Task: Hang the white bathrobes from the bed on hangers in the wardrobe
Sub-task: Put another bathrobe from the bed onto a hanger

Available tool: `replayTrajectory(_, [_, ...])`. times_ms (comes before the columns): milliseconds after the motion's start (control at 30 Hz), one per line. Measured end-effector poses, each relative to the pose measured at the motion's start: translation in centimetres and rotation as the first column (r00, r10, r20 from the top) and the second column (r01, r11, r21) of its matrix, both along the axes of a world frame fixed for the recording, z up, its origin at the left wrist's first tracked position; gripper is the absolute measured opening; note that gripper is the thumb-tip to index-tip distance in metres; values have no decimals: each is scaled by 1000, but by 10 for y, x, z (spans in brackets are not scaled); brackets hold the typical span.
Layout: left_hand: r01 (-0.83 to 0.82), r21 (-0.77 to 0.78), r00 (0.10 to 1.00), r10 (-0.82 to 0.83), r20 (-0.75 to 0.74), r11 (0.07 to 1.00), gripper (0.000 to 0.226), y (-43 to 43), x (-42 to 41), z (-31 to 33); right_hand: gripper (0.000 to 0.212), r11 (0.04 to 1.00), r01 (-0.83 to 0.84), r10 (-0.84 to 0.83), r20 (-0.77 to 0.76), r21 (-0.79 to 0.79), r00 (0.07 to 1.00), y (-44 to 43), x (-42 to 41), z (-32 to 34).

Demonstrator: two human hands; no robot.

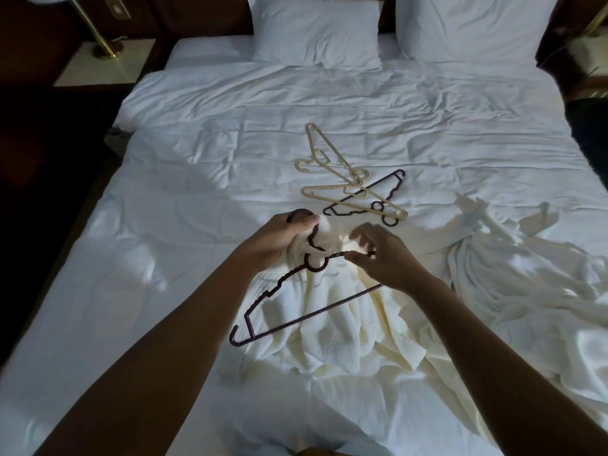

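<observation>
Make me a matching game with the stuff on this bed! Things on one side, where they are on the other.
Things:
1. dark hanger in the hands
2. cream hangers
3. crumpled bathrobe
4. pillows

Places:
A. at the head of the bed
B. lying on the right side of the bed
C. loose in the middle of the bed
D. half inside a bathrobe

Pairs: 1-D, 2-C, 3-B, 4-A

On the bed (197, 324), one bathrobe (335, 330) lay in the near middle with a hanger (263, 297) on it. A second bathrobe (513, 274) lay to its right. Three loose hangers (355, 189) lay behind, before two pillows (316, 31).
</observation>
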State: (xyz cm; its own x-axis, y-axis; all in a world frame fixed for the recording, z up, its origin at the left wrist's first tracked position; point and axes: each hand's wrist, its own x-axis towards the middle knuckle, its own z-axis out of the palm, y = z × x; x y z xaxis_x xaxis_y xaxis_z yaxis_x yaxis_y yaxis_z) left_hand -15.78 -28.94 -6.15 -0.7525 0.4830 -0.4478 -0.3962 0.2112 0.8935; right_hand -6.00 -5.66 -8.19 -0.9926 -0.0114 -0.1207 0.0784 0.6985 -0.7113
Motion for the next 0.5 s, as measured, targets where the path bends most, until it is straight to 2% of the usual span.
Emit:
replayTrajectory(67, [47, 18, 999, -47, -15, 999, 17, 9, 5, 5, 68, 999, -10, 7, -79, -47, 997, -15, -4, 9])
replayTrajectory(133, [105, -5, 992, -105, -64, 994, 15, 19, 10, 9, 80, 998, -44, 40, -76, -49, 996, -28, -9, 22])
replayTrajectory(233, [129, -70, 980, -138, -142, 989, 19, 23, 12, 15, 60, 998, -70, 70, 42, -8, 997, -41, -16, 28])
replayTrajectory(333, [146, -131, 972, -167, -168, 981, 43, 12, 8, 15, 32, 995, 29, -19, 117, -92, 993, -38, -18, 30])
replayTrajectory(400, [222, -238, 951, -263, -161, 946, 52, -2, 5, 11, 19, 988, 55, -31, 165, -145, 986, -33, -18, 32])
replayTrajectory(433, [288, -296, 922, -347, -170, 911, 46, -10, 4, 7, 17, 984, 48, -17, 179, -173, 984, -30, -17, 32])
replayTrajectory(500, [372, -460, 847, -498, -187, 806, 19, -24, 5, -7, 22, 969, 36, 4, 161, -243, 987, -24, -14, 33])
